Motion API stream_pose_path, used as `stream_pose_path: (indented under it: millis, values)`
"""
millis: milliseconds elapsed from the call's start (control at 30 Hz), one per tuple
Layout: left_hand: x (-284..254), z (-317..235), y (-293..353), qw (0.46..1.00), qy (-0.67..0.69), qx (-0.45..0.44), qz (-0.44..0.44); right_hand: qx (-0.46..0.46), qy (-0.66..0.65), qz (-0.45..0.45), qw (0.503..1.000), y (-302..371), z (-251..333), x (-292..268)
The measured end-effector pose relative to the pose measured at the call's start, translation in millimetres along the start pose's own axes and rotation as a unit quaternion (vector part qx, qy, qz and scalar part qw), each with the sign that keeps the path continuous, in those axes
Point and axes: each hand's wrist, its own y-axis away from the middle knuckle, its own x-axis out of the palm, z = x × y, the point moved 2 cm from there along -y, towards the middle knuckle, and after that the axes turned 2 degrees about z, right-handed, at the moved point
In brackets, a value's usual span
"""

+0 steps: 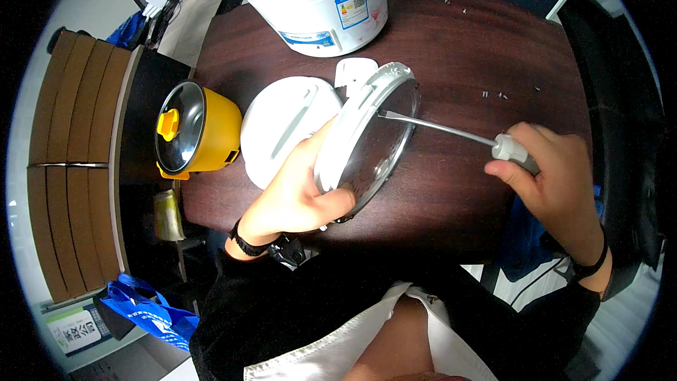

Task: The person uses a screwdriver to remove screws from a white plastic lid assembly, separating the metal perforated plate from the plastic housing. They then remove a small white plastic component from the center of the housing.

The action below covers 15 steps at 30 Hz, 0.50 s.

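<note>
Beyond your left hand (pixel 300 197) stands the white rice cooker (pixel 314 20); clamped in that hand, the round lid (pixel 381 148) tilts, metal inner face toward your right hand (pixel 553 180), which is wrapped round the handle of the screwdriver (pixel 448 129), tip at that face; small screws (pixel 502 95) lie beyond your right hand

Cooker (pixel 316 20) behind lid (pixel 368 148), pot (pixel 220 130) left, screws (pixel 485 94) right

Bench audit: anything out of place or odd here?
Yes: small loose metal pieces, apparently screws, lie scattered on the right side of the table, uncontained, so they might get lost. The white cooker body stands open at the back. No spill is evident on the tabletop.
</note>
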Motion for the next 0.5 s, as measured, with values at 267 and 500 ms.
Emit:
stream_pose_path:
  millis: [267, 500]
  values:
    - [4, 2, 6, 1.000, 0.002, -0.017, -0.018, 0.233, -0.481, 0.294, 0.792, 8, -9, 27]
    - [7, 15, 11, 0.992, 0.051, -0.015, -0.113, 0.105, -0.236, 0.137, 0.956, 16, -19, 0]
